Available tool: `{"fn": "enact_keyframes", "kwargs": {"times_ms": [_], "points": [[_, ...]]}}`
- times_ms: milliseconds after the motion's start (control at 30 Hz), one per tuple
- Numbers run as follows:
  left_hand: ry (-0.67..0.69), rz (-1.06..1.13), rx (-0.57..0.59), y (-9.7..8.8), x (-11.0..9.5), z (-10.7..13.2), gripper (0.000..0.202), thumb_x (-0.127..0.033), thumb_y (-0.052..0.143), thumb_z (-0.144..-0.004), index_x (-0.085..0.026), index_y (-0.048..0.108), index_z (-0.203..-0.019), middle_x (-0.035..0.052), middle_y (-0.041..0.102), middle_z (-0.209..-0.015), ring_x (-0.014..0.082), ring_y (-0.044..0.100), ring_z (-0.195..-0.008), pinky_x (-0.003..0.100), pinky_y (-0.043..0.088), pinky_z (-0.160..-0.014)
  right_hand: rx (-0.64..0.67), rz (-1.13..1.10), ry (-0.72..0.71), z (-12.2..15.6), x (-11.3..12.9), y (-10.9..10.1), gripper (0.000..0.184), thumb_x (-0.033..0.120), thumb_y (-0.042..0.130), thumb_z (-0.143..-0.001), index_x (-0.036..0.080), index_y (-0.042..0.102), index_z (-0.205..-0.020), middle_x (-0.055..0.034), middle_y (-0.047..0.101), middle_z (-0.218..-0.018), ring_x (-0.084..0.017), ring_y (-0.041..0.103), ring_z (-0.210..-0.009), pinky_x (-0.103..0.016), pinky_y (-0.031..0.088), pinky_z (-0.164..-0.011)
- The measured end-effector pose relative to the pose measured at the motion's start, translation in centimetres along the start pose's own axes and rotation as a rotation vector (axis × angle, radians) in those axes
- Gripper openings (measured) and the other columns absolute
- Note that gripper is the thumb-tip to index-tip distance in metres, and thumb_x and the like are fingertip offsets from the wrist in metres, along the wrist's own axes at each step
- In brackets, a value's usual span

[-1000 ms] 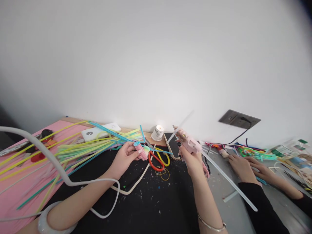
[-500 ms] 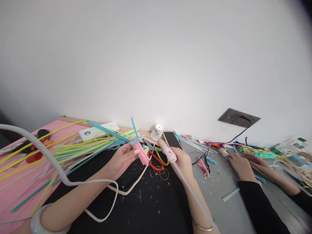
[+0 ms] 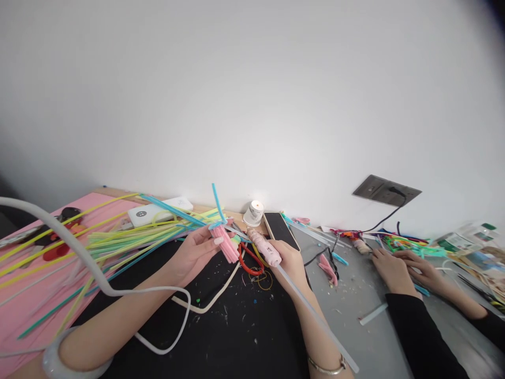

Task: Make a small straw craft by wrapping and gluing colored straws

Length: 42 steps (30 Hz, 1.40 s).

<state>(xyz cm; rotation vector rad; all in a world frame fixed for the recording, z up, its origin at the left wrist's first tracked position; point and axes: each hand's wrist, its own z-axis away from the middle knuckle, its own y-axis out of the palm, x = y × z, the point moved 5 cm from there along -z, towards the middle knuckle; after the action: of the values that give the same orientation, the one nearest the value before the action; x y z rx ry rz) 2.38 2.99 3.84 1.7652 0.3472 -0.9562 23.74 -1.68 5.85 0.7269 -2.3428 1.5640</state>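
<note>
My left hand [image 3: 193,255] is closed on a pink pipe cleaner bundle [image 3: 225,246], pinched between thumb and fingers. A blue pipe cleaner [image 3: 216,199] wraps the bundle's top, one end sticking straight up. In my right hand [image 3: 290,263] is a pale pink glue gun [image 3: 265,247], its nozzle pointing left toward the bundle but apart from it. A long translucent glue stick [image 3: 315,311] runs out of its rear. Red-handled scissors [image 3: 252,271] lie beneath and between my hands, partly hidden.
Yellow, green and blue pipe cleaners [image 3: 130,243] spread at left near a white power bank [image 3: 160,211]. A paper cup [image 3: 253,213] and phone [image 3: 281,230] stand by the wall. A white cable [image 3: 98,276] crosses my left arm. A co-worker's hands [image 3: 394,271] work at right.
My right hand has brought the glue gun a little left, closer to the pink bundle. The bundle has shifted slightly up and left in my left hand.
</note>
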Motion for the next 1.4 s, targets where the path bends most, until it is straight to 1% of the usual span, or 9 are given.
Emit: {"fn": "enact_keyframes", "kwargs": {"times_ms": [100,267,400,533,600,767,933,1167,1400], "points": [[0.023,0.0,-0.016,-0.2,-0.1,-0.1,0.021,-0.018,0.071,-0.076,-0.02,0.072,-0.097,0.0042,0.07,-0.103,0.0175,0.06,-0.103,0.027,0.048,-0.091,0.0,-0.047,0.008,0.0,0.1,0.1,0.023,0.022,0.054,-0.083,0.023,0.068,-0.1,-0.0043,0.069,-0.093,-0.02,0.063,-0.082,-0.027,0.045,-0.071],[0.033,0.0,-0.094,-0.9,-0.5,-0.3,0.019,-0.021,0.072,-0.074,-0.02,0.073,-0.093,0.0038,0.071,-0.096,0.0184,0.063,-0.098,0.03,0.049,-0.092,-0.059,-0.148,0.06,0.1,-0.4,0.0,0.021,0.025,0.054,-0.082,0.021,0.068,-0.097,-0.0039,0.07,-0.091,-0.019,0.063,-0.078,-0.026,0.046,-0.068],[0.023,0.022,-0.105,-1.5,-0.8,-0.5,0.016,-0.023,0.069,-0.077,-0.021,0.072,-0.093,0.0043,0.07,-0.099,0.022,0.06,-0.106,0.033,0.048,-0.092,-0.13,-0.202,0.145,0.0,-0.5,-0.5,0.021,0.028,0.055,-0.08,0.019,0.07,-0.093,-0.0033,0.07,-0.082,-0.018,0.062,-0.071,-0.025,0.046,-0.063],[-0.021,0.08,-0.115,-1.9,-0.8,-0.4,0.012,-0.023,0.063,-0.081,-0.022,0.07,-0.091,0.0035,0.068,-0.103,0.022,0.061,-0.1,0.036,0.05,-0.09,-0.152,-0.275,0.267,-0.1,-0.4,-1.0,0.017,0.026,0.056,-0.077,0.018,0.07,-0.082,-0.0015,0.068,-0.07,-0.018,0.06,-0.064,-0.024,0.046,-0.057],[-0.048,0.139,-0.105,-1.9,-0.8,-0.2,0.012,-0.022,0.061,-0.082,-0.021,0.069,-0.091,0.0028,0.067,-0.104,0.0204,0.061,-0.097,0.036,0.051,-0.089,-0.134,-0.35,0.313,-0.2,-0.5,-1.1,0.018,0.026,0.059,-0.075,0.018,0.07,-0.087,-0.002,0.07,-0.076,-0.019,0.063,-0.068,-0.025,0.048,-0.059],[-0.089,0.213,-0.089,-1.6,-0.8,0.1,0.011,-0.023,0.065,-0.078,-0.023,0.068,-0.088,0.001,0.067,-0.101,0.0193,0.062,-0.096,0.038,0.049,-0.092,-0.073,-0.571,0.312,-0.1,-1.4,-0.4,0.036,0.029,0.066,-0.073,0.015,0.068,-0.106,-0.0091,0.072,-0.101,-0.026,0.066,-0.093,-0.034,0.051,-0.081],[-0.07,0.151,-0.059,-1.6,-1.0,0.1,0.011,-0.03,0.065,-0.077,-0.026,0.066,-0.087,0.0013,0.065,-0.102,0.0201,0.061,-0.095,0.042,0.048,-0.093,-0.04,-0.686,0.314,0.1,-2.0,0.4,0.034,0.029,0.069,-0.068,0.015,0.07,-0.1,-0.0094,0.073,-0.092,-0.027,0.068,-0.085,-0.037,0.053,-0.078],[-0.095,0.191,-0.048,-1.5,-1.0,0.2,0.014,-0.03,0.068,-0.073,-0.024,0.067,-0.086,0.0025,0.063,-0.101,0.0208,0.059,-0.097,0.041,0.05,-0.09,0.119,-0.828,0.274,-0.1,-0.3,0.7,0.038,0.022,0.067,-0.067,0.019,0.067,-0.105,-0.0044,0.072,-0.083,-0.022,0.067,-0.079,-0.033,0.054,-0.073],[-0.102,0.242,-0.069,-1.6,-1.0,0.2,0.011,-0.026,0.065,-0.076,-0.024,0.067,-0.086,0.0011,0.062,-0.106,0.0188,0.059,-0.093,0.04,0.05,-0.092,0.152,-0.692,0.297,0.3,-0.8,1.1,0.025,0.017,0.064,-0.067,0.019,0.069,-0.092,-0.003,0.07,-0.079,-0.021,0.066,-0.075,-0.029,0.054,-0.066]]}}
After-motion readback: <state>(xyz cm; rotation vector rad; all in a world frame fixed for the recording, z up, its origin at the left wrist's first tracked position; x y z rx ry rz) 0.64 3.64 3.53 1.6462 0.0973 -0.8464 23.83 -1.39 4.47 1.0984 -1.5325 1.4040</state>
